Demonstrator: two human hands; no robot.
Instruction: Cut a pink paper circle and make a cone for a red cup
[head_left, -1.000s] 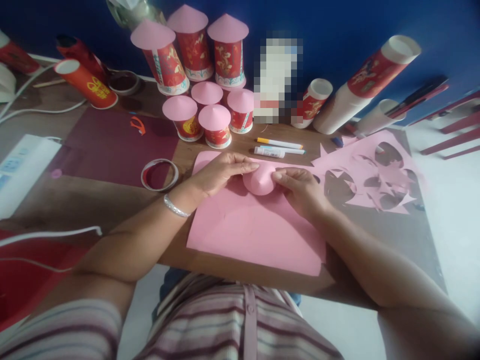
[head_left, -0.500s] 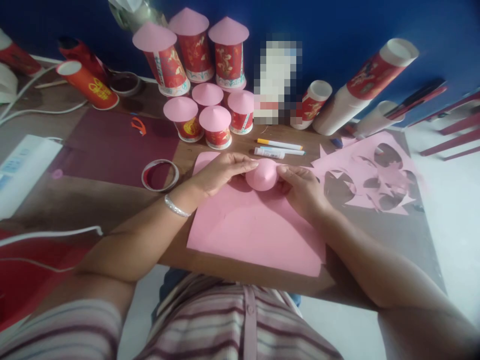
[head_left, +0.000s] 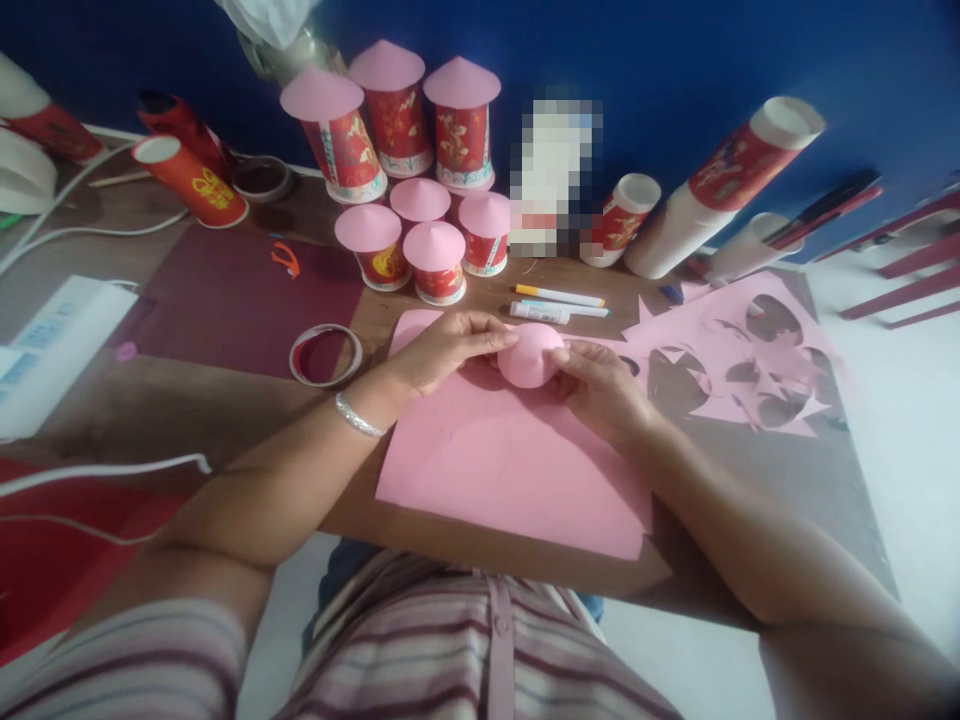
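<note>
Between my two hands is a small pink paper cone (head_left: 529,358), held just above a stack of pink paper (head_left: 510,470). My left hand (head_left: 461,345) pinches the cone's left edge between thumb and fingers. On its other edge, my right hand (head_left: 596,372) grips with the thumb on top; its fingers partly hide beneath the paper. Behind them lie a glue stick (head_left: 538,312) and two markers (head_left: 559,296). Several red paper cups capped with pink cones, such as a small cup (head_left: 439,280) in front, stand at the back.
A roll of tape (head_left: 325,356) lies left of the pink paper, near orange scissors (head_left: 285,258) on a maroon sheet (head_left: 247,310). Pink paper scraps with round holes (head_left: 739,345) lie on the right. Tall paper cups (head_left: 720,190) and a pen cup (head_left: 750,250) stand along the blue wall.
Both hands still hold the cone, which is tilted a little differently, its point less plain. The right thumb has shifted on its edge. The whole view has moved slightly.
</note>
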